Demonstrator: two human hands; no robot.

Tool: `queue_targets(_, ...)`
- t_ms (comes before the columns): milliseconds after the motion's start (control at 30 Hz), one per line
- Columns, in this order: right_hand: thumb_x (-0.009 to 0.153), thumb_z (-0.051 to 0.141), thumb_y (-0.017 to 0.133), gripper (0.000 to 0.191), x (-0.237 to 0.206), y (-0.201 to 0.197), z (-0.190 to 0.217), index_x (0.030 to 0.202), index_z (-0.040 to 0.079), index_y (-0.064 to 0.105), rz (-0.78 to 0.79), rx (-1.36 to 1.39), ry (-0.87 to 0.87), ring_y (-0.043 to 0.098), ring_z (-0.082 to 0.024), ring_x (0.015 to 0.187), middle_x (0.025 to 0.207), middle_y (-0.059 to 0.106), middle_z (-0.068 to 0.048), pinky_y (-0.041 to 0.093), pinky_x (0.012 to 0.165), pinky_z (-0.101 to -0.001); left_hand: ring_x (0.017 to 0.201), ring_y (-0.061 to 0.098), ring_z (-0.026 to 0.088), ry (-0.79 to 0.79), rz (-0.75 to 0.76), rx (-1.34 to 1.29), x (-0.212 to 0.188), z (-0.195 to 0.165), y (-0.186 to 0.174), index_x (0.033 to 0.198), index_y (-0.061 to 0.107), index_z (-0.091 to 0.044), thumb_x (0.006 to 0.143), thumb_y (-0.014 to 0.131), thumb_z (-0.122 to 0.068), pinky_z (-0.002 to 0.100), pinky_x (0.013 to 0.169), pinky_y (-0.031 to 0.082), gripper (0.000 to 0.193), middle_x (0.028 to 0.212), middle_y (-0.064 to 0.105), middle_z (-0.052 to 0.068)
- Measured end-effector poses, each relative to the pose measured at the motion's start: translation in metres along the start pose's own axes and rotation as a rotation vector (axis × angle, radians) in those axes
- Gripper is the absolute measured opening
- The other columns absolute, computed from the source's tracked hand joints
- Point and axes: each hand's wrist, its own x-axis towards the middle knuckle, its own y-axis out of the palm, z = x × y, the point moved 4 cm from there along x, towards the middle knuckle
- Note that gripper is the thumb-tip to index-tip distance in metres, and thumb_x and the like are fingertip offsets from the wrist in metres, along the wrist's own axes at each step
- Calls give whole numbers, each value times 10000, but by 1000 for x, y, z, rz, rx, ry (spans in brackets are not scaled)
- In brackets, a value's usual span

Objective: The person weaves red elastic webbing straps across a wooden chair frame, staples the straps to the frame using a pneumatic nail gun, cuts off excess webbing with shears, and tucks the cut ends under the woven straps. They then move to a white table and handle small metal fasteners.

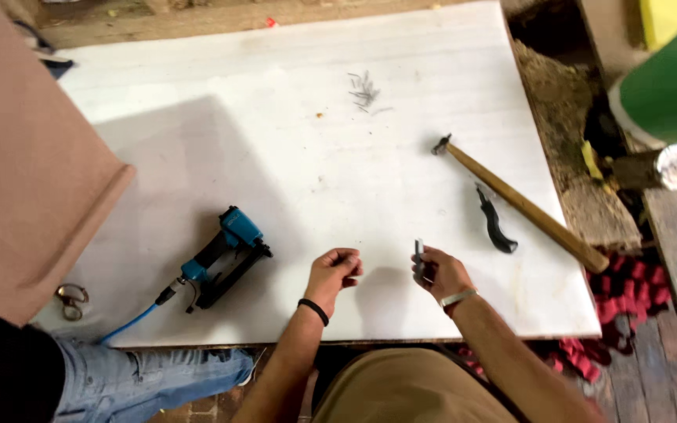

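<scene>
My right hand (437, 272) pinches a short grey strip of staples (418, 251) upright over the white board (291, 157). My left hand (334, 274), wearing a black wristband, hovers a little to the left with fingers curled; whether it holds anything small I cannot tell. A blue and black pneumatic stapler (225, 254) with a blue hose (131, 323) lies on the board to the left of both hands.
A wooden-handled hammer (523, 204) and a black-handled tool (497, 223) lie at the right. Loose nails (363, 90) sit near the far middle. A brown panel (25, 172) leans at left, with another person's jeans-clad leg (158, 376) below. A green container (667, 82) stands at the right.
</scene>
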Motion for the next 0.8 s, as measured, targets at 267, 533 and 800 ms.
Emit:
queue_targets(267,969,112,618,327,5,-28,24,1273,-6,634,-28,-98,5,623,-189,795,986,682,-108,549,737,-342,751,666,170,48,-19,-17,4,12,32,899,647,-72,932,796,-166,328,672,561,180,825,680,27)
queue_targets(533,942,-22,464,399,-11,3,41,1326,-40,571,130,-89,34,688,-241,1022,1151,694,-174,592,904,-373,820,729,140,22,-57,-76,-6,8,36,1026,759,-76,949,636,-147,328,760,598,162,891,760,6)
queue_targets(800,987,80,550,394,-27,34,34,1363,-35,555,93,-112,29,671,-221,990,1139,680,-158,587,901,-371,716,678,158,88,-64,163,-30,-4,-1,949,742,-23,923,770,-169,324,694,604,151,824,730,50)
